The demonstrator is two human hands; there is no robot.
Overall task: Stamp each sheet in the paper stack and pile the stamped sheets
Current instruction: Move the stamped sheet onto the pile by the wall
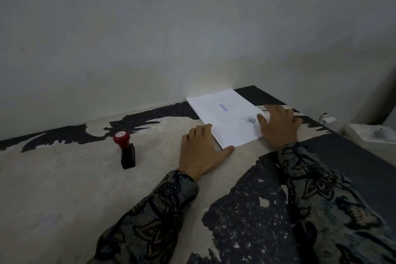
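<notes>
The table has a worn top: a pale, rough beige layer covers most of it, with black speckled patches showing through near the person's forearms and in a ragged dark band along the far edge. That far edge meets a plain, dim off-white wall. Off the table's right side, lower down, sits a white boxy object, too dim to identify.

The paper stack lies at the far right of the table, its far corner close to the wall. The top sheet carries a purple stamped word near its middle, running sideways and too blurred to read surely, and a round dark seal near its right edge, with faint lines of print too small to read.

The left hand lies flat on the table with fingers straight and close together, fingertips touching the stack's near-left edge and the thumb stretched along its near corner. The right hand rests on the stack's right edge, fingers spread and slightly bent, pressing down beside the seal; it pinches nothing. Both arms wear dark patterned batik sleeves.

The stamp stands alone on the table well left of the left hand, with a red round knob and a black rectangular base, leaning slightly
</notes>
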